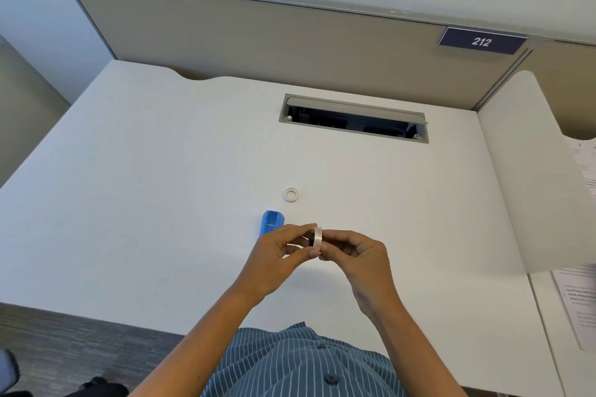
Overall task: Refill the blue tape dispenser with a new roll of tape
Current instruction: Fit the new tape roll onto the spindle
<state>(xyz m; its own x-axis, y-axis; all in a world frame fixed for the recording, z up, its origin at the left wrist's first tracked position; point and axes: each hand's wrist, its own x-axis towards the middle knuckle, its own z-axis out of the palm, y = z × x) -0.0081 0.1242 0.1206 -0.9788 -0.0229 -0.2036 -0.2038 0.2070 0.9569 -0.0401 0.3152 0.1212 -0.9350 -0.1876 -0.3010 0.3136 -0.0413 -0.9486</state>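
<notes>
dispenser (272,222): near end hidden behind left hand (274,259) | roll (317,240): fingers cover most | papers (580,293): cut by right edge, text unreadable | cable tray (354,121): contents dark

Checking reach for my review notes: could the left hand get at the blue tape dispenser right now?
Probably yes. The blue tape dispenser lies just beyond the left hand, nothing between, but that hand shares the tape roll with the right hand and must release it.

1 head-worn view, wide-angle, looking forward and steeply down over the white desk (161,203); hands close, partition (258,42) far.
</notes>
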